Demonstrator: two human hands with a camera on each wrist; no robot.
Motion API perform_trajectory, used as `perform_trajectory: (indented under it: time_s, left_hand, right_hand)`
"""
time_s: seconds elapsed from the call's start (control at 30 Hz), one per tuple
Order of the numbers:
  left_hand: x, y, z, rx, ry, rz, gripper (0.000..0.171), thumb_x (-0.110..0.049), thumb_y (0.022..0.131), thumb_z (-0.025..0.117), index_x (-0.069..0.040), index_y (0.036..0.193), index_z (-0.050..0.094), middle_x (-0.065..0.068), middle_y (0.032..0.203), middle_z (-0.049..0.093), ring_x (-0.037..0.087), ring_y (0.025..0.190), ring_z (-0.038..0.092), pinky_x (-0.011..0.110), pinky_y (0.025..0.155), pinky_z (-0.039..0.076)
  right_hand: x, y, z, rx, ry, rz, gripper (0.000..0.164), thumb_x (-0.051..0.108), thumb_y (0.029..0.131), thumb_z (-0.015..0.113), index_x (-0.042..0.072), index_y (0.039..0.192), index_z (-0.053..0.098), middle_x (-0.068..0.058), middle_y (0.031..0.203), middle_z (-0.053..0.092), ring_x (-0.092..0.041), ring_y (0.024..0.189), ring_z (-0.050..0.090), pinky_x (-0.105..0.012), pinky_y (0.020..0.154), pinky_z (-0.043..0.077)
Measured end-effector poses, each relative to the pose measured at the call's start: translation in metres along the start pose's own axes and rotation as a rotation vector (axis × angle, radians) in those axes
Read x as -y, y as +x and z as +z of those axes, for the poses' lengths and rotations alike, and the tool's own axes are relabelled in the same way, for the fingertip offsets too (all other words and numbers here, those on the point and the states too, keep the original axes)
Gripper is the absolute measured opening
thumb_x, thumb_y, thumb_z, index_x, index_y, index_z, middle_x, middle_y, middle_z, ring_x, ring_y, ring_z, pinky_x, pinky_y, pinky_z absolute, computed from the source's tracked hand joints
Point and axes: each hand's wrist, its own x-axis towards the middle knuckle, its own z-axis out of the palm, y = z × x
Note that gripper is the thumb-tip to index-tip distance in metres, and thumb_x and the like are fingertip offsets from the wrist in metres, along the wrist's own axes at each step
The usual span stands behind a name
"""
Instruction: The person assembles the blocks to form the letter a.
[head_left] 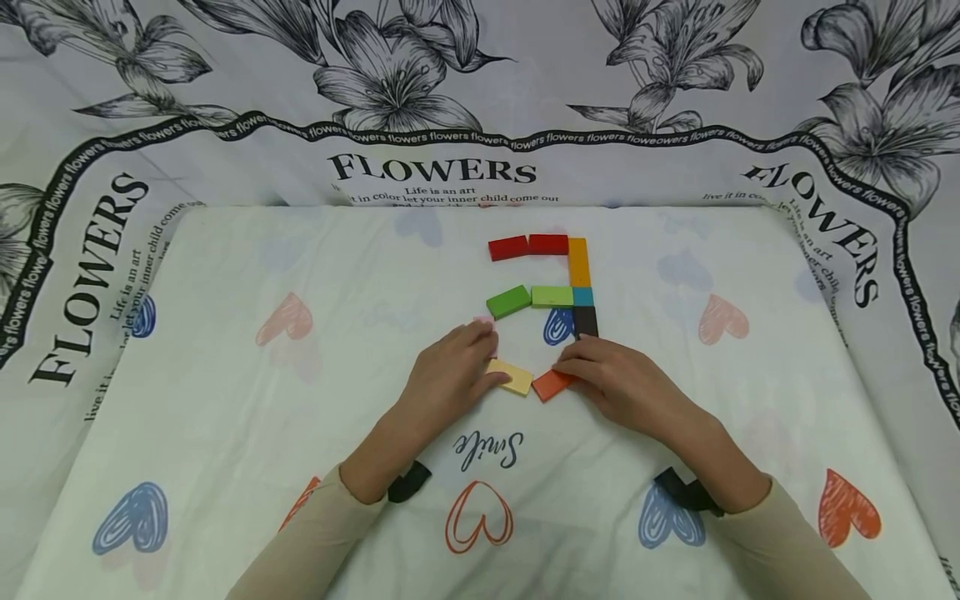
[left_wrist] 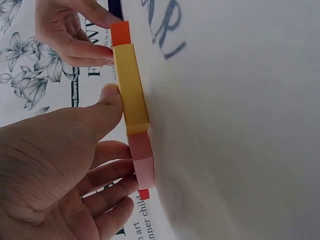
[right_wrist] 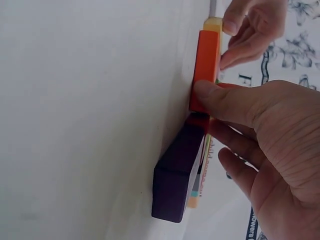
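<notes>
My left hand point(head_left: 453, 367) lies with its thumb against a pale yellow block point(left_wrist: 131, 87) and its fingers touching a pink block point(left_wrist: 142, 160). The two blocks meet at an angle, and the pink one is mostly hidden in the head view. My right hand point(head_left: 618, 379) pinches an orange block point(right_wrist: 205, 70) between thumb and fingers. Its end lies close to the yellow block. Close by, a dark purple block point(right_wrist: 172, 185) stands in the right wrist view. Above the right fingers a black block point(head_left: 585, 322) shows, its lower end covered by the hand.
Beyond the hands, two red blocks point(head_left: 509, 247), an amber block point(head_left: 579, 262), a small blue block point(head_left: 582, 297) and two green blocks point(head_left: 552, 297) continue the outline. All lie on a white cloth point(head_left: 375, 350) with printed hearts. A flower-printed sheet point(head_left: 540, 100) hangs behind.
</notes>
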Motion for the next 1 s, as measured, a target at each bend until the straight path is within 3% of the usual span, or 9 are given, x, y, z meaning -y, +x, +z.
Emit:
perform_trajectory:
  time_s: [0.37,0.47,0.6,0.77,1.0]
  left_hand:
    - [0.002,-0.002,-0.001,0.001,0.020,0.007,0.037,-0.041,0.091,0.083,-0.012,0.109,0.070,0.006,0.132,0.068,0.022,0.118,0.067,0.032,0.093,0.063]
    - [0.002,-0.002,-0.002,0.004,0.021,0.013,0.038,-0.041,0.092,0.082,-0.010,0.112,0.072,0.007,0.136,0.067,0.023,0.124,0.065,0.034,0.100,0.061]
    - [0.002,-0.001,-0.006,-0.003,0.001,0.041,0.048,-0.043,0.096,0.078,-0.009,0.129,0.072,0.008,0.145,0.065,0.026,0.136,0.062,0.038,0.112,0.056]
    - [0.010,0.000,-0.023,-0.080,-0.062,0.050,0.053,-0.042,0.098,0.075,-0.011,0.140,0.068,0.006,0.145,0.067,0.027,0.140,0.061,0.044,0.117,0.052]
    - [0.032,0.003,-0.059,-0.102,-0.085,-0.038,0.052,-0.039,0.101,0.071,-0.013,0.145,0.065,0.008,0.150,0.063,0.032,0.148,0.053,0.051,0.125,0.043]
  right_hand:
    - [0.003,-0.004,0.001,-0.018,0.026,0.039,0.035,0.014,0.089,0.086,0.014,0.123,0.079,-0.002,0.125,0.075,-0.023,0.121,0.070,-0.044,0.109,0.058]
    - [0.002,-0.006,-0.005,-0.063,0.054,0.055,0.037,0.018,0.090,0.086,0.013,0.125,0.078,-0.004,0.127,0.075,-0.024,0.121,0.070,-0.044,0.105,0.060]
    - [-0.004,-0.006,-0.017,-0.119,0.106,0.128,0.037,0.019,0.092,0.084,0.012,0.127,0.077,-0.006,0.130,0.074,-0.026,0.124,0.069,-0.047,0.103,0.060]
    - [-0.018,0.002,-0.039,-0.191,0.128,0.226,0.040,0.016,0.094,0.080,0.011,0.133,0.073,-0.011,0.135,0.071,-0.031,0.128,0.066,-0.053,0.101,0.061]
    - [-0.032,0.012,-0.063,-0.225,0.189,0.338,0.044,0.018,0.099,0.075,0.013,0.143,0.066,-0.011,0.144,0.067,-0.034,0.137,0.061,-0.059,0.108,0.055]
